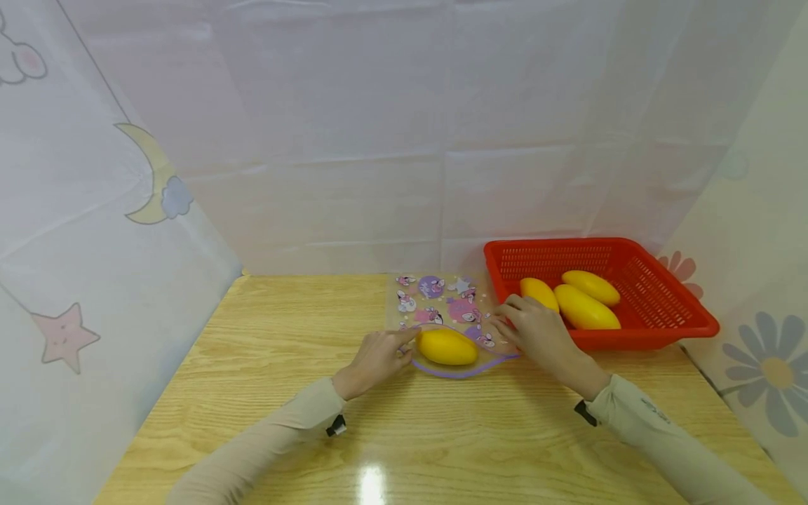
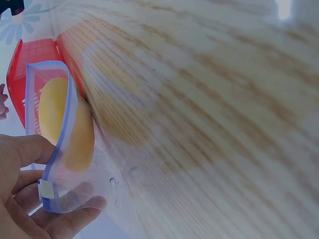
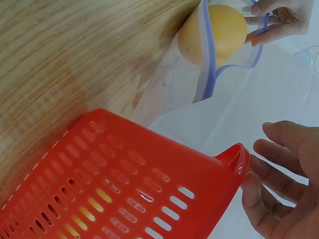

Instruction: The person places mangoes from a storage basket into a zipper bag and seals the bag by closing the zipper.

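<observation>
A yellow mango [image 1: 447, 348] lies in the open mouth of a clear zip bag [image 1: 449, 307] printed with pink and purple cartoon figures. My left hand [image 1: 377, 356] holds the bag's purple-edged mouth at its left end, by the white slider [image 2: 46, 189], thumb on the edge and fingers behind the plastic. My right hand [image 1: 544, 340] is at the left rim of the red basket [image 1: 672, 301], fingers loosely bent with nothing in them. In the right wrist view the bag's mouth gapes around the mango, apart from the right hand.
Several more yellow mangoes [image 1: 587, 308] lie inside the red basket at the right back of the wooden table [image 1: 290, 308]. A pale cloth [image 1: 353, 168] hangs as a wall behind the table, with patterned walls at both sides.
</observation>
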Available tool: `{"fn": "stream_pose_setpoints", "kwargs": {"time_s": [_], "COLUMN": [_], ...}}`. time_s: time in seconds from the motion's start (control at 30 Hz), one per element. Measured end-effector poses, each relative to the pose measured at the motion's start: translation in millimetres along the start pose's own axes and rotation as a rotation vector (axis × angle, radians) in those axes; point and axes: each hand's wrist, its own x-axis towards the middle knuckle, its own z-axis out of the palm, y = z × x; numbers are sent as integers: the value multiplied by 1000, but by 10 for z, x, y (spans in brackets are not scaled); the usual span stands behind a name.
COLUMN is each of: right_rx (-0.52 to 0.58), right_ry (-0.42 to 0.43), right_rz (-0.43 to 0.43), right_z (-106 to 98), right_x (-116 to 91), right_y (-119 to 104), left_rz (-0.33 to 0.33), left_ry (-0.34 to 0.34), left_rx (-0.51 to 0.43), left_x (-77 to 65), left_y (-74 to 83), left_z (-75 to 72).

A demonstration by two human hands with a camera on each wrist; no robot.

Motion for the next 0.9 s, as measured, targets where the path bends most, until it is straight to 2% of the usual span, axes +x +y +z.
{"fn": "stream_pose_setpoints", "kwargs": {"time_s": [0.23,0.57,0.9], "right_rx": [-21,-14,-34], "right_ry": [-36,-27,-34], "right_rz": [40,39,102], "right_z": [-33,-45,-76], "right_x": [0,-9,-9], "right_y": [32,87,137], "left_rz": [-8,-6,-12], "left_ry": [0,-4,0], "left_rx": [3,-6,-14], "left_x": [-2,-2,-4], "left_y": [8,-1,-5], "left_z": [-3,10,13]}}
